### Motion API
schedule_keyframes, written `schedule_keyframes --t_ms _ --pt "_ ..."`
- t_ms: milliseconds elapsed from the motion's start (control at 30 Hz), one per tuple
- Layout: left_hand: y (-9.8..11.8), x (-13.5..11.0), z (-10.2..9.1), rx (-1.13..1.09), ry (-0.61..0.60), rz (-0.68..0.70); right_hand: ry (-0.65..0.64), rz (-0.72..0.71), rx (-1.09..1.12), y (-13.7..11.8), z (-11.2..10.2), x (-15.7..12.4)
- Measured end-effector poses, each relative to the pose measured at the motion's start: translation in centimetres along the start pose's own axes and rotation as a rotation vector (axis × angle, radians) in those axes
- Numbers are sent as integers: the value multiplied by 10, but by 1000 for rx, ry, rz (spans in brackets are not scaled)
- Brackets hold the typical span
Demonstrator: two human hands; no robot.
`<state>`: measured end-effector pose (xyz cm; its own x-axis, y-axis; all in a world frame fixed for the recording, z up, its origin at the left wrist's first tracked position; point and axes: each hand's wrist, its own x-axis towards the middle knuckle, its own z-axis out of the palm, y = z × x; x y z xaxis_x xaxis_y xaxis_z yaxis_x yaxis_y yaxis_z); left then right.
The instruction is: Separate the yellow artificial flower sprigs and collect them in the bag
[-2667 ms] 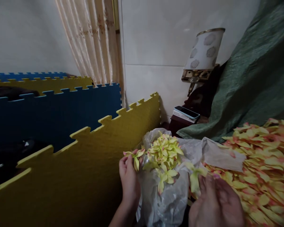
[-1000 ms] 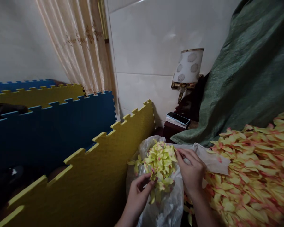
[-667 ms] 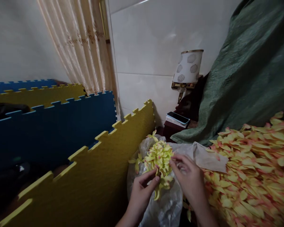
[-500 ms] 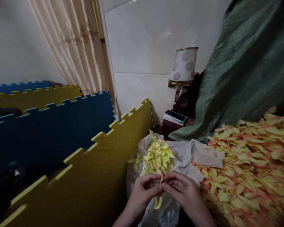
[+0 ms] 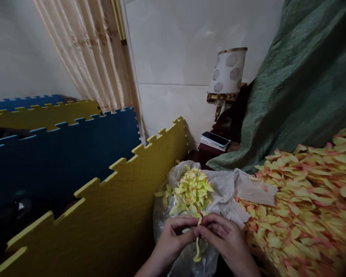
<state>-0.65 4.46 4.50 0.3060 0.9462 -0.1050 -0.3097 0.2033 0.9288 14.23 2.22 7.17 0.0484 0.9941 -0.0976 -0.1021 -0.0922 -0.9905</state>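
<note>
Between the fingertips of both hands is a yellow artificial flower petal piece [image 5: 198,246] with a dark pink part at its upper end. My left hand [image 5: 177,234] pinches it from the left, thumb and forefinger closed. From the right, my right hand [image 5: 220,231] pinches the same piece, its fingers touching those of the left. The lower end of the petal piece dangles below the fingers. Just beyond the hands, a heap of yellow-green artificial flowers [image 5: 192,188] lies on a clear plastic bag [image 5: 219,192].
A large pile of yellow and pink petals [image 5: 311,215] fills the right side, below a green cloth [image 5: 271,104]. Upright yellow foam mats [image 5: 127,204] and blue foam mats [image 5: 60,161] stand at left. A phone [image 5: 216,139] rests on a box near a wall lamp [image 5: 229,73].
The petal piece has turned a little between my fingers, and its hanging end now reaches lower and straighter. Both hands keep their pinch. The view has shifted slightly.
</note>
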Motion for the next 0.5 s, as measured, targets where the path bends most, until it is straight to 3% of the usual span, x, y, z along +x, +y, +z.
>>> schedule_keyframes --t_ms 200,400,500 --pt "6 -1 0 -1 -33 14 -59 93 112 10 -5 3" --pt "2 -2 1 32 -99 83 -33 105 145 19 -10 0" --pt "-6 1 0 52 -120 122 44 63 68 18 -9 -3"
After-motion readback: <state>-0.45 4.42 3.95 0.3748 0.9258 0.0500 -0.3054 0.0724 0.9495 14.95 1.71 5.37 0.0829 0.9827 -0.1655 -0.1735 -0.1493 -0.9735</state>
